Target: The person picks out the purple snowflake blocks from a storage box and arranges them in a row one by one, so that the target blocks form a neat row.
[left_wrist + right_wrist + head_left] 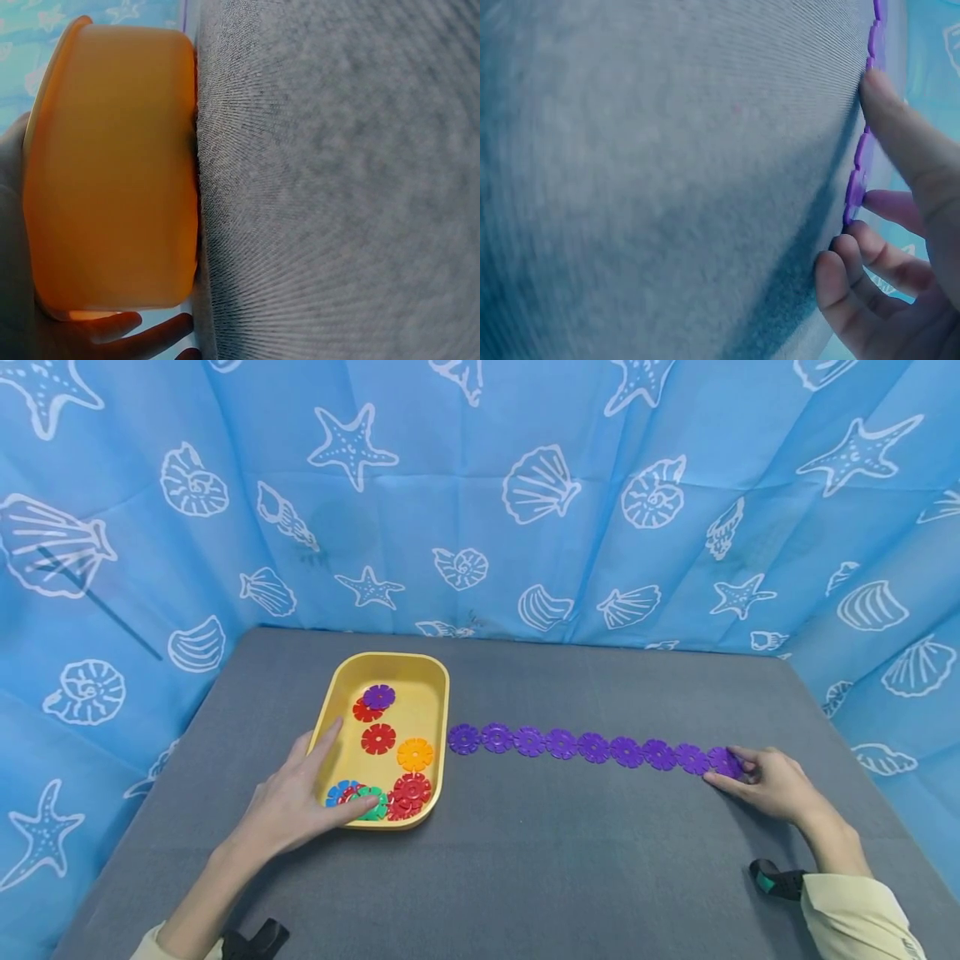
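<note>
A row of purple flower-shaped discs [561, 744] lies across the grey table, from beside the yellow tray [444, 752] out to the right. My right hand [772, 783] has its thumb and fingers at the last disc [724, 762], pinching it at the row's right end. In the right wrist view, thumb and fingertips touch the row's thin edge [859, 172]. My left hand [288, 797] grips the tray's near-left corner, thumb over the near rim, index finger over the left rim. The left wrist view shows fingers along the tray's outer wall [112, 165].
Inside the tray lie red discs [378, 739], an orange disc [415, 754], a purple disc [379, 697], a green disc [372, 804] and a blue disc [339, 794]. A blue shell-patterned curtain [480, 510] stands behind and beside the grey table [570, 860].
</note>
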Demonstrator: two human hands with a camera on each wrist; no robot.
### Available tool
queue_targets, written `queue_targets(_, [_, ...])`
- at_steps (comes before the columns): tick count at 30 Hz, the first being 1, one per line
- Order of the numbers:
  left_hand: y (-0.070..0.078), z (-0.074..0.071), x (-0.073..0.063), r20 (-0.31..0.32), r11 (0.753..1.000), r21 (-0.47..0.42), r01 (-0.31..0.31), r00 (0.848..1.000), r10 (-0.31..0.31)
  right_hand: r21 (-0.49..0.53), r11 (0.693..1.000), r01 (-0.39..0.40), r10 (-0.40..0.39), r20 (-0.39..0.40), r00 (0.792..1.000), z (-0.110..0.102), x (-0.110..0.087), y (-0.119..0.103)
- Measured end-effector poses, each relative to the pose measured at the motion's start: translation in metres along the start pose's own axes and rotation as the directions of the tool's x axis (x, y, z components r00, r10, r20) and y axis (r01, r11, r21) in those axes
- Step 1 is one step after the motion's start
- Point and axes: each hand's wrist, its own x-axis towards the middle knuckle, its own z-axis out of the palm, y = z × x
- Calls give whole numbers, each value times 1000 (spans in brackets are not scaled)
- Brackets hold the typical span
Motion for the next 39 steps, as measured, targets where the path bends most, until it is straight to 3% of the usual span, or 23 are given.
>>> queue_targets(14, [-1,0,0,-5,1000,-4,-2,1000,2,-19,1000,-10,9,-57,998,5,7,-3])
queue_targets(21, [-1,-1,0,6,1000,-7,7,1000,-7,-8,996,-85,83,-140,987,-2,10,-17])
queue_targets(26, [-1,-1,0,9,1000,-8,13,1000,-12,59,996,-72,82,-198,977,-14,22,-46])
queue_targets(35, [-1,-2,-1,-5,1000,-9,-1,1000,1,165,978,131,-72,-323,944,-26,50,-126])
queue_targets(39, [-2,-1,-1,-17,1000,-6,-8,1000,8,202,959,199,-123,-336,934,-32,62,-160])
